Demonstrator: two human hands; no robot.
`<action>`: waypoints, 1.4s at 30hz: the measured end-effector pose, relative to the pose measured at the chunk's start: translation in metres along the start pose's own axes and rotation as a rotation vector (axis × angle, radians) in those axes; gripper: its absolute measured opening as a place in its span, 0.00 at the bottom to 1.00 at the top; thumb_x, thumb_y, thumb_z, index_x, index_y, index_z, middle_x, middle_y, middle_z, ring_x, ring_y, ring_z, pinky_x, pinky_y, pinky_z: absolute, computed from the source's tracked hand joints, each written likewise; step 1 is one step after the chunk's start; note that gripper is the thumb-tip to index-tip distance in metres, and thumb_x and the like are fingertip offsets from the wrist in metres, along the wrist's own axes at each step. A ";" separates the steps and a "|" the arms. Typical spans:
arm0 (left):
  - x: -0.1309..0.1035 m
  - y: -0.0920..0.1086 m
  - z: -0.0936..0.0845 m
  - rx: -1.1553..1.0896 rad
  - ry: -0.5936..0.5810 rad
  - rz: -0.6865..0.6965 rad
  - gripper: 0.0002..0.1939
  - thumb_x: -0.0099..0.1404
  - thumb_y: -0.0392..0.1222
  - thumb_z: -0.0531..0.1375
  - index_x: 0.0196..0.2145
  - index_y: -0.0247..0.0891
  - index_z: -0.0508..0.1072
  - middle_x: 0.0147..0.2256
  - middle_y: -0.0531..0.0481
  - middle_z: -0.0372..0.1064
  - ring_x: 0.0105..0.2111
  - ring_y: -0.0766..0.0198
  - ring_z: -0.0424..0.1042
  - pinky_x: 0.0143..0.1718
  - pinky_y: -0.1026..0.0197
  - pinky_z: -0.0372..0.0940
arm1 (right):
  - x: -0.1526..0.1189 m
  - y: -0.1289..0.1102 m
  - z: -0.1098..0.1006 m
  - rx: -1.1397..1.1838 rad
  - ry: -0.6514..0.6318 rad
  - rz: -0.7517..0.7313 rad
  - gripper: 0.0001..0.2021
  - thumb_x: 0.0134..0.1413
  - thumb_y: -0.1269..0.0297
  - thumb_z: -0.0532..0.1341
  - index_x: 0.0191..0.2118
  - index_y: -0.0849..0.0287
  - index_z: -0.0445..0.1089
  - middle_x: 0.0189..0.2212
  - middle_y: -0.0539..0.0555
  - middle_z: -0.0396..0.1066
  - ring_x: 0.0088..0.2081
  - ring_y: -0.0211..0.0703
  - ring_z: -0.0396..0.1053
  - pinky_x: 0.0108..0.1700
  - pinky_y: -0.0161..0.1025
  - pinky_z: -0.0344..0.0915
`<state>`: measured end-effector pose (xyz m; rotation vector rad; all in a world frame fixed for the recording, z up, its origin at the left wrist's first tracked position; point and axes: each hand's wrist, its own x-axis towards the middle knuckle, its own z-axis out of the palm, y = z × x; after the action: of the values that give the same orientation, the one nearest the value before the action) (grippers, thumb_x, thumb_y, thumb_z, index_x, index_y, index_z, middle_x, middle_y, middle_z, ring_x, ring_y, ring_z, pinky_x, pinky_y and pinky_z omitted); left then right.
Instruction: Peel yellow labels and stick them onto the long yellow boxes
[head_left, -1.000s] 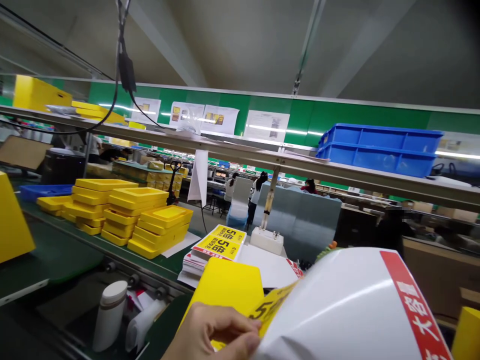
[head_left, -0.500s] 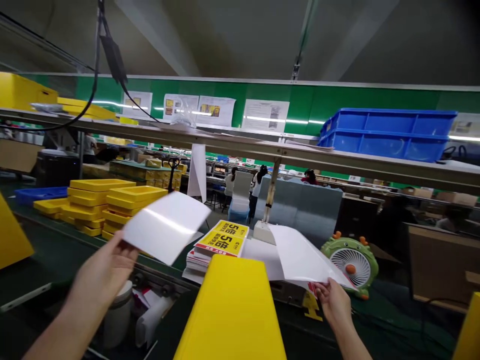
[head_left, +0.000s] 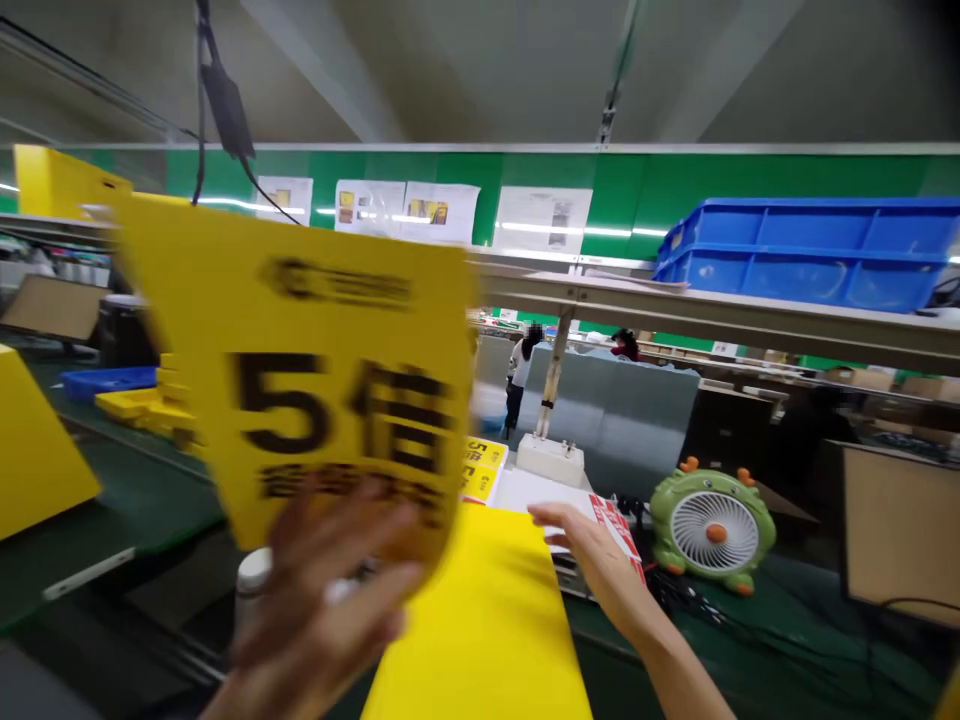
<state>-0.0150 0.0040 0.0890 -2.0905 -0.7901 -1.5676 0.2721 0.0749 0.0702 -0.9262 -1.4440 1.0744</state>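
The left hand point(head_left: 330, 590) is gripping the yellow card point(head_left: 300, 370) by its bottom edge, holding it upright; the right hand point(head_left: 592, 555) is resting open-fingered on the paper stack point(head_left: 525, 490).

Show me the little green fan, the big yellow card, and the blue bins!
green fan point(head_left: 711, 532), head view, on its white front grille.
yellow card point(head_left: 300, 370), head view, on its printed face.
blue bins point(head_left: 810, 250), head view, on the front wall.

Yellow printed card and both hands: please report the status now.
Left hand holds yellow printed card raised, blurred. Right hand flat on white sheet stack. Yellow flat box lies below, between them.
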 end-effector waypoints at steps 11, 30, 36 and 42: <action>0.015 0.050 0.014 -0.232 -0.179 -0.231 0.33 0.56 0.56 0.63 0.56 0.49 0.60 0.58 0.46 0.56 0.59 0.49 0.53 0.60 0.41 0.51 | -0.073 -0.064 0.011 0.102 0.004 0.024 0.19 0.51 0.53 0.64 0.49 0.50 0.70 0.46 0.53 0.73 0.47 0.47 0.70 0.45 0.38 0.69; -0.022 0.014 0.031 -0.724 -0.565 -1.157 0.27 0.53 0.49 0.65 0.46 0.35 0.62 0.22 0.59 0.61 0.29 0.64 0.68 0.37 0.61 0.64 | -0.065 -0.013 0.021 0.079 -0.282 0.319 0.15 0.52 0.60 0.63 0.46 0.58 0.72 0.41 0.56 0.75 0.38 0.47 0.74 0.46 0.46 0.71; -0.025 0.009 0.037 -0.715 -0.576 -1.191 0.28 0.53 0.49 0.66 0.46 0.35 0.62 0.21 0.60 0.61 0.28 0.64 0.68 0.36 0.61 0.64 | -0.060 -0.009 0.019 0.030 -0.280 0.339 0.16 0.52 0.58 0.63 0.47 0.58 0.72 0.42 0.57 0.75 0.39 0.49 0.74 0.46 0.47 0.71; -0.028 0.005 0.041 -0.682 -0.592 -1.215 0.28 0.51 0.50 0.66 0.45 0.36 0.62 0.21 0.59 0.62 0.28 0.64 0.66 0.35 0.61 0.63 | -0.057 -0.004 0.015 0.058 -0.304 0.345 0.16 0.51 0.58 0.65 0.47 0.56 0.72 0.43 0.57 0.75 0.40 0.48 0.74 0.45 0.44 0.72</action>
<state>0.0122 0.0209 0.0501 -2.8121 -2.3310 -1.9019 0.2648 0.0181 0.0569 -1.0266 -1.5197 1.5588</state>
